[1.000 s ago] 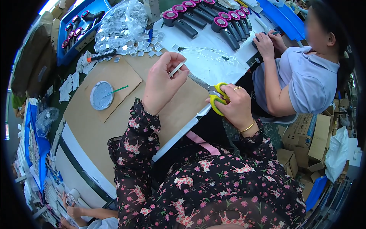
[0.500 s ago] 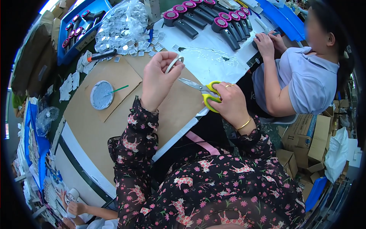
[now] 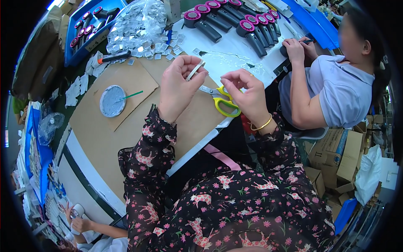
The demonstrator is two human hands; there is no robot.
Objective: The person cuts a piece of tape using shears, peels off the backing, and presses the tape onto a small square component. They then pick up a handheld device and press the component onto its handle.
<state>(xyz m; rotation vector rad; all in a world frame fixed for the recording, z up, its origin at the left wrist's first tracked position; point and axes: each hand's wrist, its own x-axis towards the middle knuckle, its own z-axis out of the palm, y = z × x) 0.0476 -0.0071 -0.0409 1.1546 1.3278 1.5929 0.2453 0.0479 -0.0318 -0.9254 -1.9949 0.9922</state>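
Head view, left to right: grey paste in a round dish (image 3: 111,106) sits on cardboard (image 3: 140,77), probably to shield the table (image 3: 184,128); the left hand (image 3: 177,84) pinches a pale strip (image 3: 195,70), leaving one end exposed; yellow-handled scissors (image 3: 217,102) adjoin the half-curled right hand (image 3: 250,95), whose hold on them I cannot tell.

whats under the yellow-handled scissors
Brown cardboard shows alongside the yellow-handled scissors; the surface directly beneath is covered, and the right hand hides part of them.
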